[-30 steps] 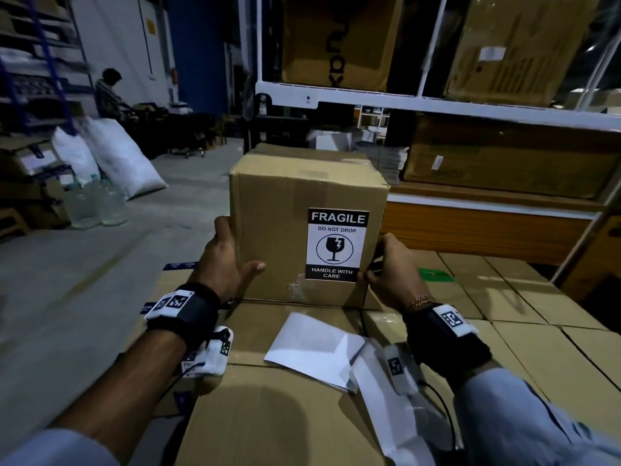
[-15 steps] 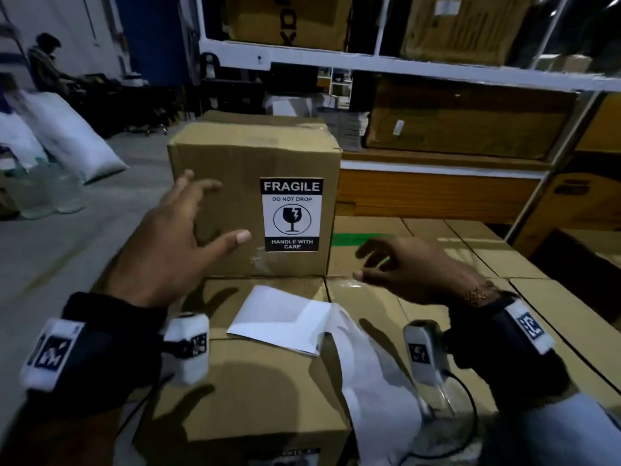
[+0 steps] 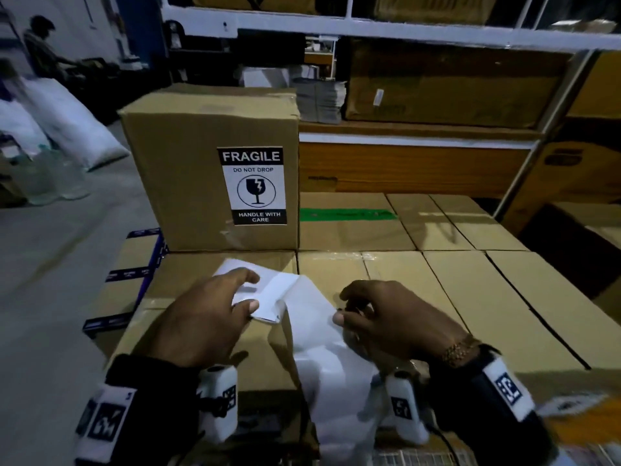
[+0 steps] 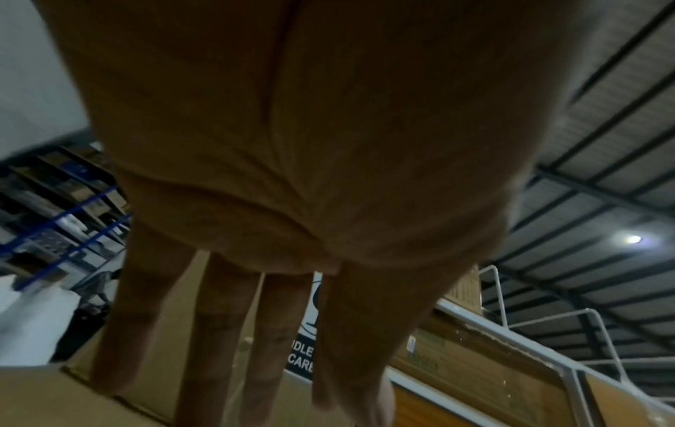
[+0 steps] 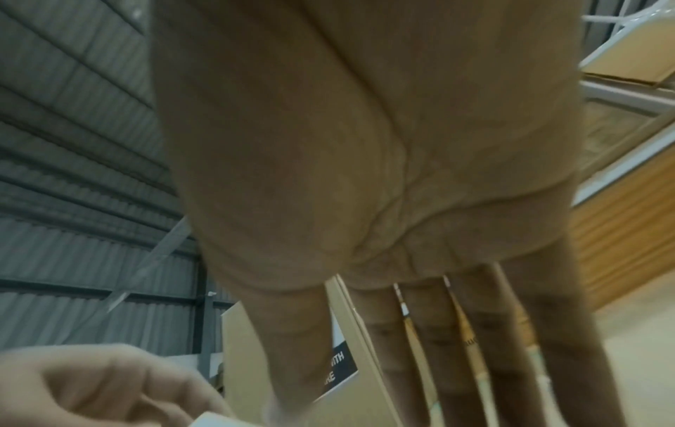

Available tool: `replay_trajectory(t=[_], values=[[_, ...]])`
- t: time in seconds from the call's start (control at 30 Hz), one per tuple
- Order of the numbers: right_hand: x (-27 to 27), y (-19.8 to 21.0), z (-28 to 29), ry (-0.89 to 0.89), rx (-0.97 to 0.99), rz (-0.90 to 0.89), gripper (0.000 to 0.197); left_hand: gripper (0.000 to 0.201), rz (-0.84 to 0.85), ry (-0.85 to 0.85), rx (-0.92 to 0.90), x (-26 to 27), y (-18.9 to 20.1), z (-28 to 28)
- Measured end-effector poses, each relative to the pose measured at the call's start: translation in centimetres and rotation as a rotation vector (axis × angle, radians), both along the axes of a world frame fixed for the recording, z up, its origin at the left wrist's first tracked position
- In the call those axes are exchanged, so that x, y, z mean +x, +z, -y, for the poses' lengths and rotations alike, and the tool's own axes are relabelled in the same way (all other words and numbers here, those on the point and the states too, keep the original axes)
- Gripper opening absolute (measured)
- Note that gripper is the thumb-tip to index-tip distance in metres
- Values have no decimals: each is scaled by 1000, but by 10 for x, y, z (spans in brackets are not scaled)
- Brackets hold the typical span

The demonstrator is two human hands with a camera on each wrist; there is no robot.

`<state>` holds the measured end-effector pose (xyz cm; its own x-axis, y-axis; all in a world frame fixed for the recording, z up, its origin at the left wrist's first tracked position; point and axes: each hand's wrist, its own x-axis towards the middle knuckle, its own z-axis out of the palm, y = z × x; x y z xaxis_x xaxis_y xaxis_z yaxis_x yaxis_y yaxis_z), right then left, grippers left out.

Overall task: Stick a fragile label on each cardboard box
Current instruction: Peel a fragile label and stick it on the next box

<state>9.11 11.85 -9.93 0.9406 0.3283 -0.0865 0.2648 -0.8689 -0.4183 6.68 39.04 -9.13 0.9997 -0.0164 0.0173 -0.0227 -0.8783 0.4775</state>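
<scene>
A brown cardboard box (image 3: 188, 169) stands upright on a layer of flat boxes. A black-and-white FRAGILE label (image 3: 253, 186) is stuck on its near face; parts of this label show in the left wrist view (image 4: 303, 355) and in the right wrist view (image 5: 341, 367). In front of the box lie a folded white sheet (image 3: 279, 290) and a long white backing strip (image 3: 322, 358). My left hand (image 3: 248, 290) reaches onto the folded sheet, index and thumb touching it, fingers fairly straight. My right hand (image 3: 342, 306) hovers over the strip, thumb tip on it.
Taped cardboard boxes (image 3: 470, 297) form the work surface, one with green tape (image 3: 346, 215). A white shelving rack (image 3: 403, 35) with large cartons rises behind. To the left are bare floor, white sacks (image 3: 67, 122), water bottles (image 3: 50, 176) and a person (image 3: 42, 45) far off.
Both hands let go of the labelled box's sides and came down and back to the white sheet and strip. The box stays where it stood.
</scene>
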Motion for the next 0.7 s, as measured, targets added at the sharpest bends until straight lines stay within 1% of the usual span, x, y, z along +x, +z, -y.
replay_trajectory(t=[0.1,0.17,0.27,0.37,0.43,0.5,0.6,0.7], values=[[-12,-5,18,38,75,5,42,34,24,57,10,-10,3,23],[-20,-5,34,30,156,-5,43,32,78,118,-57,-22,10,40],[-32,-2,71,-20,285,35,46,29,258,133,-165,-42,17,72],[-41,-3,110,-78,405,144,41,29,389,90,-352,-60,18,113],[-48,-7,138,-133,470,219,35,28,407,43,-476,-67,16,148],[-54,-11,159,-190,510,283,28,28,418,-25,-564,-68,12,174],[-73,-14,191,-266,559,355,22,30,426,-114,-614,-65,6,208],[-98,-14,215,-320,577,416,22,32,436,-178,-639,-65,4,238]])
